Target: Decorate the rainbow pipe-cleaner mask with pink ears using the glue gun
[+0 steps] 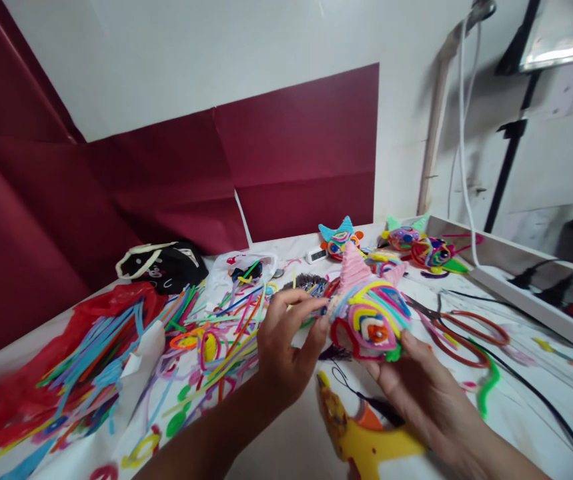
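Note:
My right hand (421, 387) grips a colourful fish-like craft (371, 317) from below and the right side. Curved pipe cleaners cover it, with pink pointed ears on top and an orange eye in the middle. My left hand (290, 343) is at the craft's left edge, thumb and fingers pinched together. Something small and dark blue shows at those fingertips, too small to name. Below the craft, a yellow glue gun (361, 433) lies on the table, close to my right hand. Scissors (476, 327) with red-orange handles lie to the right, partly behind the craft.
Loose pipe cleaners (101, 360) spread over a red plastic bag (21, 380) at left. A black pouch (166, 267) and white plastic bag (231, 267) stand behind. More finished crafts (341, 239) sit at the back. A power strip (496, 283) and black cables (531, 393) lie at right.

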`<state>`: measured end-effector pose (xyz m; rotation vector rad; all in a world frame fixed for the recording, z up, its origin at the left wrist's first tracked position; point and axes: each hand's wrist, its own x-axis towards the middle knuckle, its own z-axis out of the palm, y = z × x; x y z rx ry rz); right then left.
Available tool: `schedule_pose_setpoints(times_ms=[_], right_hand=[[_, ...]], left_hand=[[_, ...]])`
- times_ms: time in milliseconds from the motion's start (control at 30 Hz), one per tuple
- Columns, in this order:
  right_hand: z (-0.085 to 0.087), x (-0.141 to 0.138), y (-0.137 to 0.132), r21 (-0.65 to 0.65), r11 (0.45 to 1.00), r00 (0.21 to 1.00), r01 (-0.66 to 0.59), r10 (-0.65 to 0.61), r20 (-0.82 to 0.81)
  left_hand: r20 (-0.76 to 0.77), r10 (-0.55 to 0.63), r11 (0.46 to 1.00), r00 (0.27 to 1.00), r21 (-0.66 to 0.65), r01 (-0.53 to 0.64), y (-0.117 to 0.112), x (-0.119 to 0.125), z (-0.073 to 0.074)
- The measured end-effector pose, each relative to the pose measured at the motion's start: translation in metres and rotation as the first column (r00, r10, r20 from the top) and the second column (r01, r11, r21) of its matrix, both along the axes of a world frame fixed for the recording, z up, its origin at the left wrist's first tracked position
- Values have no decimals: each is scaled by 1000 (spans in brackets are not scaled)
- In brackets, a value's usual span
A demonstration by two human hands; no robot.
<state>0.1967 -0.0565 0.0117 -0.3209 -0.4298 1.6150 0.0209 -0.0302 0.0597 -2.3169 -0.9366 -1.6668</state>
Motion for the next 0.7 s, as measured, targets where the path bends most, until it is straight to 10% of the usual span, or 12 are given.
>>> schedule_pose_setpoints(times_ms=[267,700], right_hand=[[2,-1,-2,-8,1000,999,-4,4,34],[4,1,-4,14,1000,998,-5,4,57]], left_hand=[[-175,35,984,984,177,-4,3,-2,-2],[19,-75,991,997,115,73,-4,2,5]])
